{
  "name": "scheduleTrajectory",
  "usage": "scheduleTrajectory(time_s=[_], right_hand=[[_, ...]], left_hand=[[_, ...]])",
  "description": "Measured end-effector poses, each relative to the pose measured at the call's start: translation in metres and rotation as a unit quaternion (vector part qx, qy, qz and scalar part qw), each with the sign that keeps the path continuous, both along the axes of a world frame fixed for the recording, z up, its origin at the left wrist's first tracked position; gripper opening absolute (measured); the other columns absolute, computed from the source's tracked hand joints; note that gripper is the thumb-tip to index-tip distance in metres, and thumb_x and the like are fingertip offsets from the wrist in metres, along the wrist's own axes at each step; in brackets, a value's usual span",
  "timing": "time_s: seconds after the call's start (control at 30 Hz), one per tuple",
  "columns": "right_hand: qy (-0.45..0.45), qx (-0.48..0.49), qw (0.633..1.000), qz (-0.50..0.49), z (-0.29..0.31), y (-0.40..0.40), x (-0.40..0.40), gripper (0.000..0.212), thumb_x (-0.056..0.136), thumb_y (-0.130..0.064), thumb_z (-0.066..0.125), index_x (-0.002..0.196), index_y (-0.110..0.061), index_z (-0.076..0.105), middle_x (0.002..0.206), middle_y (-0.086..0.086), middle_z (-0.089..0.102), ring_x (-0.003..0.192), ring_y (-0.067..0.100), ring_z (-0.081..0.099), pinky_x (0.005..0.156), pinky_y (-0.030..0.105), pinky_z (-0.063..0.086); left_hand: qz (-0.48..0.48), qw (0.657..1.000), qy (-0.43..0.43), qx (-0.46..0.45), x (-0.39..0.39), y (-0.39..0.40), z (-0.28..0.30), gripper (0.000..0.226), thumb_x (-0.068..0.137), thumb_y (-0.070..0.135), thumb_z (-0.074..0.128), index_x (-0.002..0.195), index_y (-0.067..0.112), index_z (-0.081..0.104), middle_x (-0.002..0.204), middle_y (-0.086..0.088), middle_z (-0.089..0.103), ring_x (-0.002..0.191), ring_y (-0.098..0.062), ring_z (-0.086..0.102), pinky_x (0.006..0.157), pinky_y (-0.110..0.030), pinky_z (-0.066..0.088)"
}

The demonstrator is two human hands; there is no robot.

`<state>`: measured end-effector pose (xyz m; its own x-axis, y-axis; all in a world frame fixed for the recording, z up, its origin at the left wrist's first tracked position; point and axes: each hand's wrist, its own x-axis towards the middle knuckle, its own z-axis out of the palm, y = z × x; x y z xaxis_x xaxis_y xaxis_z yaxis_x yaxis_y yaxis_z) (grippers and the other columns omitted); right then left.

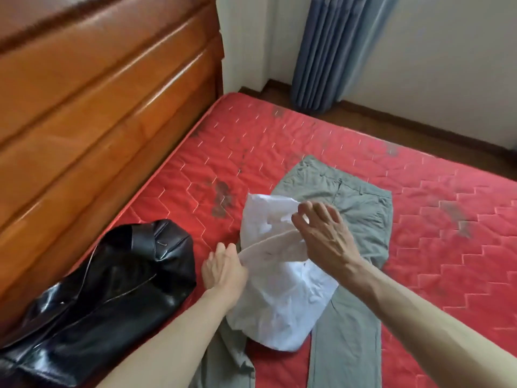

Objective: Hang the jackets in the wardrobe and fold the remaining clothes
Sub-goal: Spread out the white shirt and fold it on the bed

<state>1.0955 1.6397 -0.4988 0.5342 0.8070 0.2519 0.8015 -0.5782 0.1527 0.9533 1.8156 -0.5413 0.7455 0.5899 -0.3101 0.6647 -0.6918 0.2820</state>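
Note:
A crumpled white shirt (282,298) lies on grey-green trousers (358,208) spread flat on the red mattress (436,247). My left hand (223,268) grips the shirt's left edge by a fold. My right hand (324,231) hovers over the shirt's upper part, fingers curled, and seems to pinch the cloth near its top edge; the contact is partly hidden. A black leather jacket (106,298) lies bunched at the mattress's left side, next to the headboard, apart from both hands.
A glossy wooden headboard (98,113) runs along the left. A blue curtain (335,51) hangs at the far corner by a white wall, above a strip of dark wooden floor (419,127). Bare red mattress stretches to the right of the trousers.

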Motion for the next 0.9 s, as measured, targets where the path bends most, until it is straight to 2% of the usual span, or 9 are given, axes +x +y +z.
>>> scheduleTrajectory(time_s=[0.2,0.3,0.43,0.53,0.6,0.67,0.73,0.8,0.9], right_hand=[[0.067,0.052,0.993,-0.077,0.12,-0.047,-0.067,0.046,0.05,0.001,0.076,0.089,-0.019,0.063,0.088,0.0,0.06,0.084,0.026,0.058,0.081,0.035,0.044],[0.12,0.086,0.974,-0.172,0.185,-0.058,-0.093,0.036,0.054,0.002,0.076,0.079,-0.022,0.066,0.077,-0.007,0.063,0.075,0.024,0.063,0.066,0.034,0.05],[0.189,0.184,0.923,-0.281,0.266,-0.086,-0.116,0.027,0.078,0.004,0.058,0.084,-0.018,0.073,0.082,0.0,0.071,0.082,0.026,0.066,0.066,0.035,0.042],[0.163,0.277,0.889,-0.326,0.309,-0.11,-0.122,0.018,0.08,0.002,0.061,0.074,-0.014,0.067,0.071,0.005,0.068,0.068,0.028,0.064,0.061,0.032,0.035],[0.143,0.315,0.887,-0.305,0.334,-0.127,-0.132,0.016,0.081,0.003,0.061,0.076,-0.012,0.061,0.07,0.005,0.063,0.066,0.026,0.058,0.062,0.033,0.033],[0.202,0.35,0.88,-0.251,0.359,-0.146,-0.14,0.015,0.087,0.002,0.056,0.079,-0.012,0.055,0.068,-0.001,0.056,0.063,0.013,0.051,0.059,0.031,0.034],[0.276,0.354,0.868,-0.211,0.389,-0.166,-0.148,0.017,0.093,-0.006,0.052,0.08,-0.017,0.053,0.066,-0.005,0.053,0.059,0.004,0.045,0.057,0.027,0.035],[0.281,0.342,0.875,-0.197,0.412,-0.187,-0.155,0.016,0.094,-0.023,0.047,0.078,-0.024,0.05,0.067,-0.006,0.053,0.06,0.007,0.046,0.058,0.033,0.038],[0.245,0.334,0.889,-0.198,0.438,-0.219,-0.164,0.031,0.095,-0.054,0.045,0.082,-0.028,0.054,0.073,-0.008,0.06,0.066,0.012,0.056,0.063,0.037,0.045]], left_hand=[[-0.038,0.988,-0.098,0.113,0.008,-0.004,0.132,0.022,0.094,0.015,0.053,0.093,0.019,0.075,0.113,-0.002,0.057,0.112,-0.027,0.051,0.092,-0.041,0.045],[-0.032,0.984,-0.139,0.108,-0.003,-0.009,0.203,0.02,0.091,0.018,0.058,0.087,0.017,0.078,0.106,-0.002,0.059,0.105,-0.027,0.052,0.09,-0.042,0.047],[-0.044,0.976,-0.206,0.06,-0.026,-0.026,0.289,0.022,0.091,0.014,0.055,0.093,0.013,0.077,0.101,-0.011,0.065,0.099,-0.035,0.058,0.084,-0.046,0.05],[-0.11,0.947,-0.29,0.086,-0.035,-0.044,0.331,0.013,0.095,0.014,0.061,0.099,0.011,0.073,0.097,-0.012,0.068,0.09,-0.035,0.061,0.078,-0.045,0.05],[-0.169,0.911,-0.368,0.073,-0.041,-0.058,0.359,0.013,0.097,0.01,0.06,0.103,0.009,0.071,0.096,-0.011,0.069,0.087,-0.032,0.063,0.076,-0.044,0.051],[-0.204,0.88,-0.427,0.029,-0.042,-0.069,0.385,0.018,0.102,0.008,0.051,0.106,0.009,0.069,0.092,-0.008,0.07,0.081,-0.026,0.063,0.071,-0.038,0.053],[-0.21,0.871,-0.443,-0.025,-0.037,-0.078,0.409,0.023,0.104,0.008,0.047,0.103,0.014,0.069,0.086,0.0,0.071,0.075,-0.016,0.065,0.063,-0.025,0.05],[-0.231,0.871,-0.429,-0.064,-0.031,-0.089,0.431,0.026,0.101,0.008,0.047,0.092,0.018,0.069,0.078,0.007,0.069,0.069,-0.007,0.063,0.056,-0.017,0.042],[-0.271,0.866,-0.403,-0.121,-0.022,-0.114,0.462,0.026,0.096,0.015,0.048,0.078,0.019,0.066,0.068,0.005,0.065,0.064,-0.011,0.061,0.053,-0.028,0.043]])
